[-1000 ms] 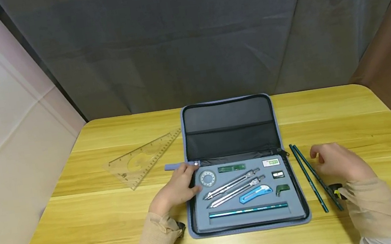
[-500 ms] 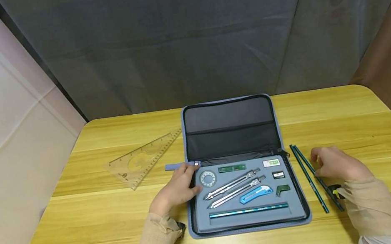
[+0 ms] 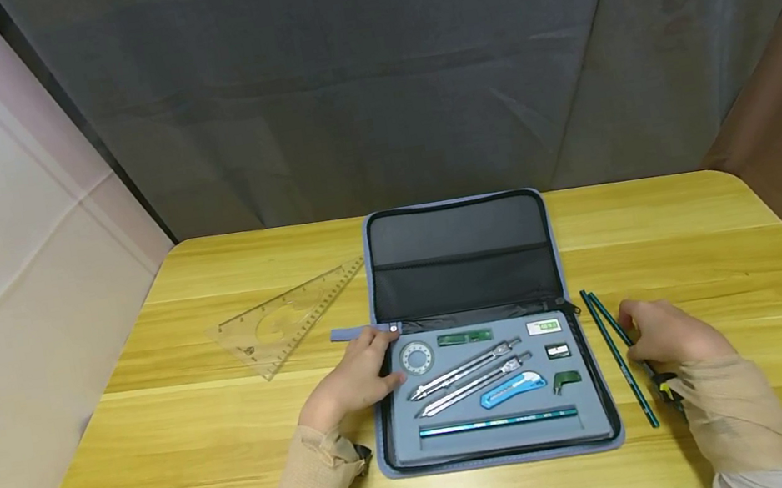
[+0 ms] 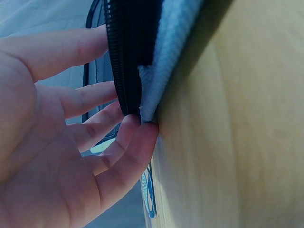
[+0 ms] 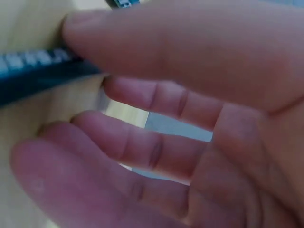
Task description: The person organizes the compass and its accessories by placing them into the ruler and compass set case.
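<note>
Dark teal pencils (image 3: 620, 359) carry white lettering. The case (image 3: 465, 283) shows black inside, edged in blue-violet, with a grey tray (image 3: 496, 441); its cutter (image 3: 512, 389) is bright blue, the compasses (image 3: 465, 369) silver. Yellow wood grain streaks the table (image 3: 165, 455); dark markings line the clear set square (image 3: 241, 335).

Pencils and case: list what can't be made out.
Head: lower part of the right pencil, partly hidden by the right hand and wrist device.
Head: print on the white block in the case, too small.
Right wrist: lettering on the nearest pencil, blurred, cut off by left edge.
Left wrist: rest of the zipper, cut off by top edge.
</note>
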### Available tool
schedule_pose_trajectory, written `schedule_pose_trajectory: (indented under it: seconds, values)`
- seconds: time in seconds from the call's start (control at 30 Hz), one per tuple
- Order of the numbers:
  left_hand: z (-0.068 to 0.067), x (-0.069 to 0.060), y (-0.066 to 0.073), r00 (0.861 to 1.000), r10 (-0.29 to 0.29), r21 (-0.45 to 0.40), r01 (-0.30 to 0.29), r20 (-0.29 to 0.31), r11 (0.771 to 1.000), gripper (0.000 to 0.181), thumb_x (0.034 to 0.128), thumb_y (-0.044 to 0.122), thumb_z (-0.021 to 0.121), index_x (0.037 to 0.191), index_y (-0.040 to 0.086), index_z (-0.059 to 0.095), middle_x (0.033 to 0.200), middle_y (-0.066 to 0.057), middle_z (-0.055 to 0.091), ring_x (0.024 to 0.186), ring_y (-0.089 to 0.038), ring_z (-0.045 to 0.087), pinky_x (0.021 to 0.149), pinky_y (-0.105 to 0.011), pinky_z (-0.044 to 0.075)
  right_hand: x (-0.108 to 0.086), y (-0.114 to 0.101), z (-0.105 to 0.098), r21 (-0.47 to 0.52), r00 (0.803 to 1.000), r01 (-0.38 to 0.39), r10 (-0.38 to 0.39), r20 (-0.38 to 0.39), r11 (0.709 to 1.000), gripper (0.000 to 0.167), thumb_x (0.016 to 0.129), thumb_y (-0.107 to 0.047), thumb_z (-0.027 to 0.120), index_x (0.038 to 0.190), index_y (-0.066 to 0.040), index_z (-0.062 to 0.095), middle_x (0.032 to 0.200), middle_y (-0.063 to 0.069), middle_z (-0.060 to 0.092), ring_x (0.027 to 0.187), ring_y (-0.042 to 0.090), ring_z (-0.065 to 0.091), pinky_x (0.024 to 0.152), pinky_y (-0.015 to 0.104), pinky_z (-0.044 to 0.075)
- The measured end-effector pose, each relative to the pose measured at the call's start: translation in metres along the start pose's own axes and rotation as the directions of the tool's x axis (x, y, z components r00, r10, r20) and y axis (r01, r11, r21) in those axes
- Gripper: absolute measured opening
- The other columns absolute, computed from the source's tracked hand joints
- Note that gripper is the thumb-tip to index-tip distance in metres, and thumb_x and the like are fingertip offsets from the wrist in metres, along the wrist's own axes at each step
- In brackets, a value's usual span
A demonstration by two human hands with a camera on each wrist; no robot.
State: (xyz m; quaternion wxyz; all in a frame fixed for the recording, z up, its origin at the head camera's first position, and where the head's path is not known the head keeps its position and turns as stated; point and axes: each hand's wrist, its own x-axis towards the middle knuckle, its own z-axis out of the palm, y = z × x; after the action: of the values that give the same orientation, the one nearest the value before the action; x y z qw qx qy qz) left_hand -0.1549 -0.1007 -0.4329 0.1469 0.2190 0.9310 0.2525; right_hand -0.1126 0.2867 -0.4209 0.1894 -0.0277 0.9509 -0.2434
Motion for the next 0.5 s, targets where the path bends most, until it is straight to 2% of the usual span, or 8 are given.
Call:
schedule_pose_trajectory:
  seconds: [0.17, 0.5]
  values:
    - [-0.0005, 0.0000, 0.0008, 1.000, -0.003, -0.002, 0.003, 0.002, 1.000, 0.056, 0.0829, 0.017, 0.066, 0.130, -0.002, 0.043, 0.121, -0.018, 0.042, 0.114, -0.036, 0.039, 0.097, -0.046, 0.035, -0.0006, 0.0001, 0.0019, 0.039, 1.000, 0.004, -0.005, 0.028, 0.999, 0.023, 0.071, 0.009, 0.055, 0.092, 0.003, 0.047, 0.069, 0.009, 0.046, 0.056, 0.019, 0.043, 0.048, 0.029, 0.037]
    - [-0.0002, 0.0000, 0.0007, 1.000, -0.012, 0.003, 0.012, 0.013, 1.000, 0.055, 0.0838, 0.016, 0.065, 0.131, -0.002, 0.043, 0.122, -0.019, 0.041, 0.114, -0.036, 0.041, 0.096, -0.046, 0.036, -0.0004, -0.0024, 0.0010, -0.025, 0.999, 0.037, -0.036, 0.031, 0.999, 0.022, 0.069, 0.013, 0.052, 0.086, 0.001, 0.045, 0.069, 0.007, 0.045, 0.061, 0.021, 0.044, 0.051, 0.029, 0.037]
